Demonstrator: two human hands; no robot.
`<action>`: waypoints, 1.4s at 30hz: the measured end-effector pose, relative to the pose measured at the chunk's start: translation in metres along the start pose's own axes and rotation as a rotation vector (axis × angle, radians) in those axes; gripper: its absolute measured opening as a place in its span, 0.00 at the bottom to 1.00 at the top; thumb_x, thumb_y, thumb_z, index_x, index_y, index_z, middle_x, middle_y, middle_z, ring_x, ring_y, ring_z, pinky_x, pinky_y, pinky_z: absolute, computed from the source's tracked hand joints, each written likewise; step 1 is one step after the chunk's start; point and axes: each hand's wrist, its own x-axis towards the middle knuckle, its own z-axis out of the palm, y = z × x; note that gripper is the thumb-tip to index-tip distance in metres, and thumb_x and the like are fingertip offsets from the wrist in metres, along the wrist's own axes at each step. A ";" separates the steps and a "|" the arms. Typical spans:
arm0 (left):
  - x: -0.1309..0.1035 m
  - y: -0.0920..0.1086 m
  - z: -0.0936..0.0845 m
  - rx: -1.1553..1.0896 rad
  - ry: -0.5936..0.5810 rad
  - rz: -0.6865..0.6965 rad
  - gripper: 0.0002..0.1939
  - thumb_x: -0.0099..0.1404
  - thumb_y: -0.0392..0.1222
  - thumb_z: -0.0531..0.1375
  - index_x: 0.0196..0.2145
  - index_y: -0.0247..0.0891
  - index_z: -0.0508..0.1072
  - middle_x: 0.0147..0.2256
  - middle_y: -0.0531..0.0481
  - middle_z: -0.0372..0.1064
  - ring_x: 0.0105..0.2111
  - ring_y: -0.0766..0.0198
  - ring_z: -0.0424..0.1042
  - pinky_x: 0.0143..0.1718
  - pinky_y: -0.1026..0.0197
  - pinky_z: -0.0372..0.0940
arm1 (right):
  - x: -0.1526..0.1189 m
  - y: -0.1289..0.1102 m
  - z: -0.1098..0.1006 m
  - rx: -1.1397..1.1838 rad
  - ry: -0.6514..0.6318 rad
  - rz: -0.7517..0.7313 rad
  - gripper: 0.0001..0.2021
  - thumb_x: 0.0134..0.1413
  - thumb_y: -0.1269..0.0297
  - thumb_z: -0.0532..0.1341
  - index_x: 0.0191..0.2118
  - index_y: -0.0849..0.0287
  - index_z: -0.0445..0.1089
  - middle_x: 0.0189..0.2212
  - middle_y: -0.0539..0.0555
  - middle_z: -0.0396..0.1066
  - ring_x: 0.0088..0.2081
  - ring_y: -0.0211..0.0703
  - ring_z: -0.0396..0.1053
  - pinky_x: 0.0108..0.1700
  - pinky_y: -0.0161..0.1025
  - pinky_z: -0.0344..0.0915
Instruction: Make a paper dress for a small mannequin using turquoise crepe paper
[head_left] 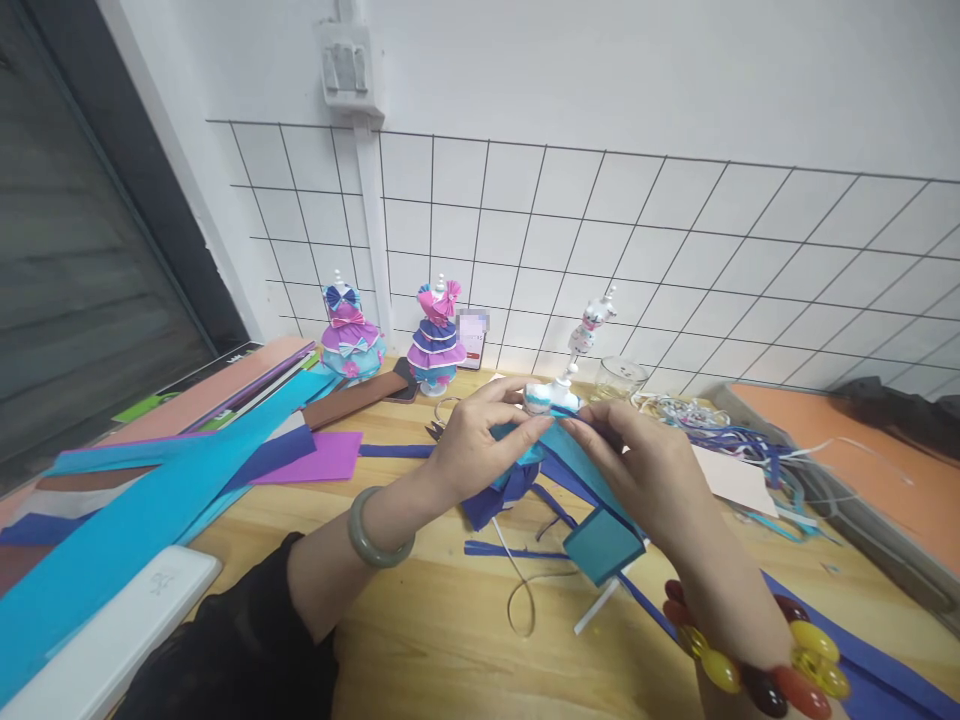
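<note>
Between my hands is a small white mannequin point(564, 393) wrapped with light blue at the bust, with blue crumpled material point(517, 485) below it. My left hand point(480, 440) curls around the mannequin's left side, thumb pressed on the blue material. The fingers of my right hand point(652, 465) are pinched together on a dark blue strip point(564, 411) at the mannequin's waist. A longer light blue and dark blue strip point(589, 465) hangs below my right fingers. Under it lies a teal square point(604, 545).
Two dressed mannequins point(352, 335) point(437, 340) and a bare white one point(592, 325) stand along the wall grid. Scissors point(435, 431), a glass jar point(621, 377) and a phone point(472, 338) lie or stand nearby. Coloured sheets point(172, 500) and a white power bank point(127, 630) are at left.
</note>
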 end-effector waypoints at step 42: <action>0.001 0.004 -0.003 -0.061 0.057 -0.184 0.09 0.61 0.41 0.61 0.33 0.40 0.61 0.42 0.47 0.73 0.45 0.62 0.74 0.50 0.55 0.68 | 0.001 -0.003 -0.005 0.176 0.035 -0.008 0.07 0.60 0.63 0.59 0.32 0.56 0.71 0.28 0.52 0.72 0.30 0.40 0.68 0.31 0.37 0.64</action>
